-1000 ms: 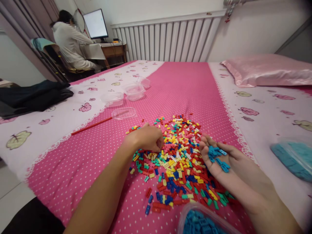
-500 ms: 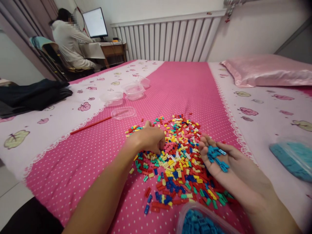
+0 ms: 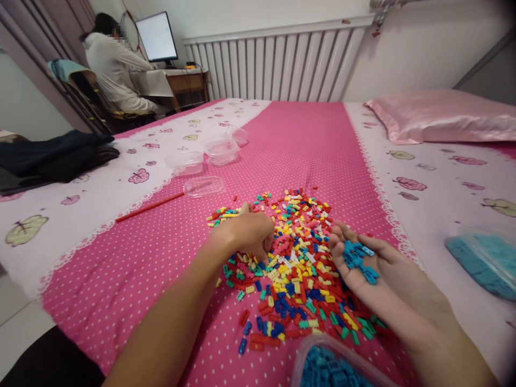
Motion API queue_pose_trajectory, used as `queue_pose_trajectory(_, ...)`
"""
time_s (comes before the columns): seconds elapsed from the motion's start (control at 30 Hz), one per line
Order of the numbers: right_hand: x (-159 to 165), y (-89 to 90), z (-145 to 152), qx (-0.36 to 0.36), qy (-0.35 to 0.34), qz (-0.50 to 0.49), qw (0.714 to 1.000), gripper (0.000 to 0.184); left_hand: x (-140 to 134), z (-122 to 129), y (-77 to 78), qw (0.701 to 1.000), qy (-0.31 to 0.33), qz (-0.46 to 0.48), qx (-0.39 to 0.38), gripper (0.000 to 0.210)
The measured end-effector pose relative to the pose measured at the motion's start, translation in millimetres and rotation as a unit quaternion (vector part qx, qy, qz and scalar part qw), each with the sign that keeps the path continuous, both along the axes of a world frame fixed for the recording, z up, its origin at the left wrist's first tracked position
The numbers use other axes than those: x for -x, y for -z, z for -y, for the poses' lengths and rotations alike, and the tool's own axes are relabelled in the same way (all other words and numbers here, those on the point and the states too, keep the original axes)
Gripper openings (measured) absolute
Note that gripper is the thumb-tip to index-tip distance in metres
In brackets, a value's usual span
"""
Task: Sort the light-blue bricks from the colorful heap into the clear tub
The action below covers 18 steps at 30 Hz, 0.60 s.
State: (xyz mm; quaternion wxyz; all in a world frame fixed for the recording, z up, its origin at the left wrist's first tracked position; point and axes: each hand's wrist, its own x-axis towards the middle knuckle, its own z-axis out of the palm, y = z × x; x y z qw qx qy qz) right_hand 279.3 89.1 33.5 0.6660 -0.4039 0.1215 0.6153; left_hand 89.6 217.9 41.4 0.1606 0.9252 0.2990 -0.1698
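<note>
A loose pile of small plastic building bricks in many colours is spread over the pink bedspread. My left hand dips into the pile's left part, palm down, with fingers curled and tips low among the bricks. Whether a brick is between those fingertips is hidden. Palm up at the pile's right side, my right hand is cupped around several light-blue bricks. In front of me, a clear plastic box holds many bricks of the same light blue.
Clear tubs and a lid lie farther back, beside a thin red stick. At right are another box of blue pieces and a pink pillow. Dark clothing lies left; a person sits at a desk.
My left hand has shifted slightly within the pile, its fingertips a little lower and nearer me. My right hand stays in place with its blue bricks.
</note>
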Motion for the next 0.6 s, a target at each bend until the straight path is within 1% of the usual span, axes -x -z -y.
queue_pose_trajectory(0.13, -1.0, -0.3, 0.4, -0.004, -0.003, -0.007, 1.000, 0.038, -0.5, 1.8, -2.2, 1.000, -0.001, 0.009, 0.003, 0.011)
queue_pose_trajectory(0.27, 0.3, -1.2, 0.7, 0.004, 0.004, -0.003, 1.000, 0.038, -1.1, 2.6, -3.9, 1.000, 0.012, 0.016, 0.016, 0.010)
queue_pose_trajectory(0.37, 1.0, -1.2, 0.7, 0.003, 0.003, -0.002, 1.000, 0.037, -2.6, 3.9, -3.8, 1.000, 0.017, 0.008, 0.004, 0.010)
queue_pose_trajectory(0.47, 0.5, -0.6, 1.1, 0.001, 0.003, -0.002, 1.000, 0.037, -2.2, 4.2, -2.5, 1.000, 0.018, -0.002, -0.004, 0.004)
queue_pose_trajectory(0.6, -0.4, -0.3, 1.8, -0.005, 0.001, -0.002, 1.000, 0.037, 2.1, 1.2, -1.7, 1.000, 0.013, -0.002, -0.007, 0.007)
